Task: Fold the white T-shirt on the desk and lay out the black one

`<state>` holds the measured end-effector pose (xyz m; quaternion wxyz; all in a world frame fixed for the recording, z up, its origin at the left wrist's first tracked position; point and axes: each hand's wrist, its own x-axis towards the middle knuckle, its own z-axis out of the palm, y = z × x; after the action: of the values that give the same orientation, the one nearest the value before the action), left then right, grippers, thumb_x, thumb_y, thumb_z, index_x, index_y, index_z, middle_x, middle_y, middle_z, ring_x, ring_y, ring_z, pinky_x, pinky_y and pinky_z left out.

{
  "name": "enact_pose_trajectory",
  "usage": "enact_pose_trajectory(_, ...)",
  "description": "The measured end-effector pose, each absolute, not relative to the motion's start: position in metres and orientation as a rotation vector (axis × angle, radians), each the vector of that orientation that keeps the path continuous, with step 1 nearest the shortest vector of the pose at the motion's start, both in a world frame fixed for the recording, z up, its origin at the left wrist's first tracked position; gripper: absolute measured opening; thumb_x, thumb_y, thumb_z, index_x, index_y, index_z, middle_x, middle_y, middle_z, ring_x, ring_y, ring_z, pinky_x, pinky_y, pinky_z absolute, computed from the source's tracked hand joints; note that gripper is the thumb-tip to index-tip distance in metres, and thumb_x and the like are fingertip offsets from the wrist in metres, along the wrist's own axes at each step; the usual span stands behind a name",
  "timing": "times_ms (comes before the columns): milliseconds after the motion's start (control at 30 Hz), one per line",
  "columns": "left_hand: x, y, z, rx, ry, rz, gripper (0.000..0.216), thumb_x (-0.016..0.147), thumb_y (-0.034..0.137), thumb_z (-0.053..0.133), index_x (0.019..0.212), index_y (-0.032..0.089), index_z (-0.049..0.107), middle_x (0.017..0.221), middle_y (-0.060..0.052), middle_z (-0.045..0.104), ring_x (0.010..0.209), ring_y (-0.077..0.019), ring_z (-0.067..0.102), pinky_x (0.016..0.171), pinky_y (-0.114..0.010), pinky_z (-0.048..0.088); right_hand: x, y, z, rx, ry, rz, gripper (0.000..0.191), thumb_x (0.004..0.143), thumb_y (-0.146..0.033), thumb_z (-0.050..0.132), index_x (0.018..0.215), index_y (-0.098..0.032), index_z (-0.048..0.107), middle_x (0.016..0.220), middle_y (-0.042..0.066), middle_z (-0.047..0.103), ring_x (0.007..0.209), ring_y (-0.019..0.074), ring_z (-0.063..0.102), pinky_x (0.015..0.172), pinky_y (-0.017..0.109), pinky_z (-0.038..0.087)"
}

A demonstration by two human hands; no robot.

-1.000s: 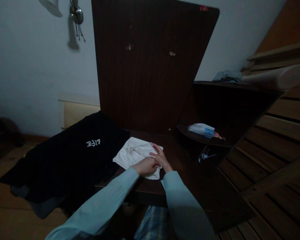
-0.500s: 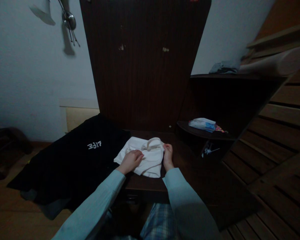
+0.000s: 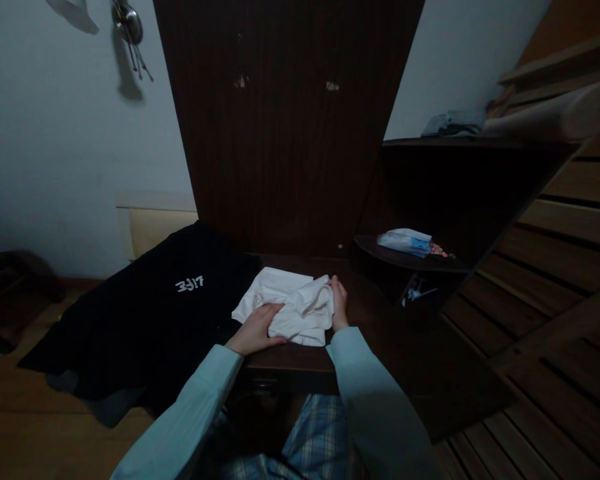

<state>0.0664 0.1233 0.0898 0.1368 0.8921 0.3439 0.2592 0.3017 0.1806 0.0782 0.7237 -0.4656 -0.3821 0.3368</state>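
Observation:
A white cloth garment (image 3: pixel 285 283), partly folded and creased, lies on the dark wooden desktop in front of me. My left hand (image 3: pixel 257 328) rests on its front left part, thumb and fingers spread apart around the edge of a folded layer. At the right edge my right hand (image 3: pixel 339 305) has its fingers closed on the fabric; some of its fingertips are hidden behind the cloth. Close by on the left is a black garment (image 3: pixel 145 320) with white lettering, draped over the desk's side and hanging down.
A tall dark panel (image 3: pixel 285 133) stands behind the desktop. To the right, a small corner shelf (image 3: pixel 390 259) carries a blue and white packet (image 3: pixel 405 241). Folded fabric (image 3: pixel 453 124) lies on the upper shelf. Wooden slats (image 3: pixel 570 233) rise on the far right.
The raised loop of white fabric at the right has been laid down into a crumpled fold. My left hand has opened from a pinch and shifted slightly toward me and left.

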Motion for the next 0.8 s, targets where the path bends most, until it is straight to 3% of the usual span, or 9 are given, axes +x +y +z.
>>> enact_pose_trajectory(167,0.065,0.124,0.089,2.519,1.079,0.808,0.059,0.072,0.035,0.061,0.124,0.018,0.040,0.120,-0.011,0.051,0.111,-0.0237,0.046,0.095,-0.039,0.035,0.285,0.169,0.088,-1.121,-1.212,0.720,0.037,0.062,-0.055,0.055,0.056,-0.019,0.049,0.054,-0.003,0.045,0.057,0.0118,0.044,0.055,0.023,0.034)
enact_pose_trajectory(333,0.066,0.123,0.090,2.524,1.057,0.821,0.069,0.064,0.039,0.068,0.123,0.017,0.041,0.116,-0.011,0.053,0.107,-0.0241,0.048,0.093,-0.038,0.037,0.288,0.163,0.092,-1.188,-1.420,0.721,0.030,0.060,-0.050,0.059,0.061,-0.020,0.052,0.062,-0.002,0.052,0.064,0.0149,0.049,0.064,0.026,0.037)
enact_pose_trajectory(633,0.066,0.123,0.090,2.548,1.052,0.769,0.065,0.062,0.021,0.062,0.123,0.016,0.042,0.119,-0.011,0.051,0.111,-0.0243,0.045,0.096,-0.039,0.034,0.290,0.170,0.086,-1.253,-1.364,0.702,0.033,0.052,-0.050,0.064,0.056,-0.020,0.049,0.061,-0.001,0.051,0.063,0.0154,0.048,0.067,0.029,0.038)
enact_pose_trajectory(800,0.066,0.125,0.088,2.524,1.047,0.778,0.055,0.063,0.019,0.056,0.117,0.016,0.047,0.117,-0.011,0.053,0.110,-0.0241,0.046,0.096,-0.039,0.033,0.291,0.166,0.090,-1.244,-1.350,0.770,0.034,0.051,-0.049,0.066,0.057,-0.020,0.050,0.061,-0.001,0.050,0.064,0.0149,0.048,0.066,0.028,0.038)
